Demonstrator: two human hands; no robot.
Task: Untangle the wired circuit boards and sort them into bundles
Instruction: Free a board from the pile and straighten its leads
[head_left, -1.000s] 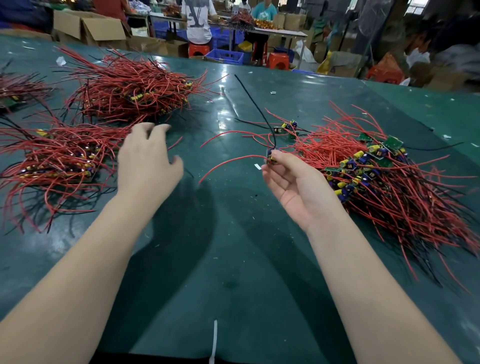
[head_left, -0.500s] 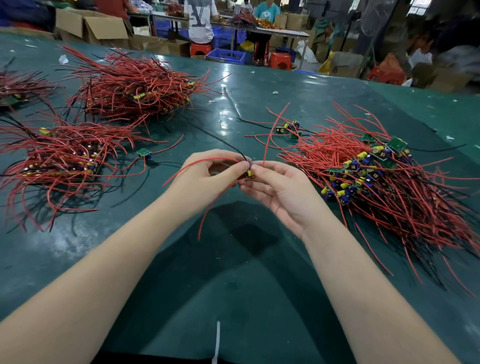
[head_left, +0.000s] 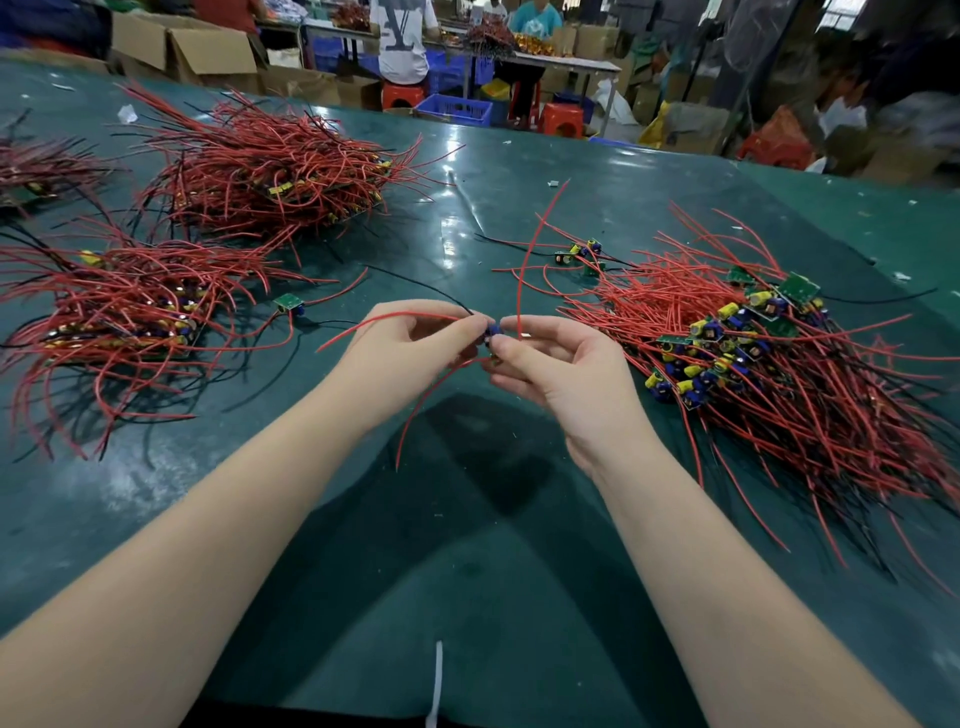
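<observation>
A second ago the left hand (head_left: 410, 343) was out by the near-left bundle (head_left: 119, 317) while the right hand (head_left: 563, 364) alone held up one small wired board (head_left: 492, 335). Now both hands meet over the middle of the bench (head_left: 467, 545), each pinching that board between fingertips, its red leads (head_left: 530, 249) arcing up and trailing down. A single loose board (head_left: 288, 303) now lies just right of the near-left bundle. The tangled heap (head_left: 753, 353) on the right remains large, so sorting looks far from finished; this board probably heads left next.
</observation>
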